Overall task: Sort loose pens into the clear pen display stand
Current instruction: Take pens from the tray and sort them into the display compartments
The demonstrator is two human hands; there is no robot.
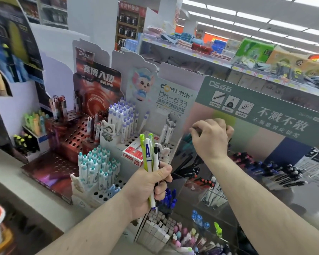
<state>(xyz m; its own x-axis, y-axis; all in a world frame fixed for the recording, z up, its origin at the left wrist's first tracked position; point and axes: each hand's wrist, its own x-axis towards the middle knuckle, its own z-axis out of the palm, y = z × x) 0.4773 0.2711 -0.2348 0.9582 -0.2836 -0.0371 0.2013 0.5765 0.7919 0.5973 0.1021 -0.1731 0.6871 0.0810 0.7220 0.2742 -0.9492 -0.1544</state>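
Observation:
My left hand point(151, 188) grips an upright bundle of loose pens point(150, 153): yellow-green ones, white ones and a black-clipped one. My right hand point(210, 138) reaches into the upper part of the clear pen display stand point(219, 205), its fingers curled around dark pens point(190, 139) there; the fingertips are partly hidden. The stand's clear tiers hold black, red and blue pens, with a green header card point(265, 111) behind.
Left of the clear stand are a white holed rack point(107, 194) with teal-capped and purple-capped pens, a small red box point(133, 155), and a red holed rack point(70, 137). Erasers and pastel pens fill the bottom front. Store shelves run behind on the right.

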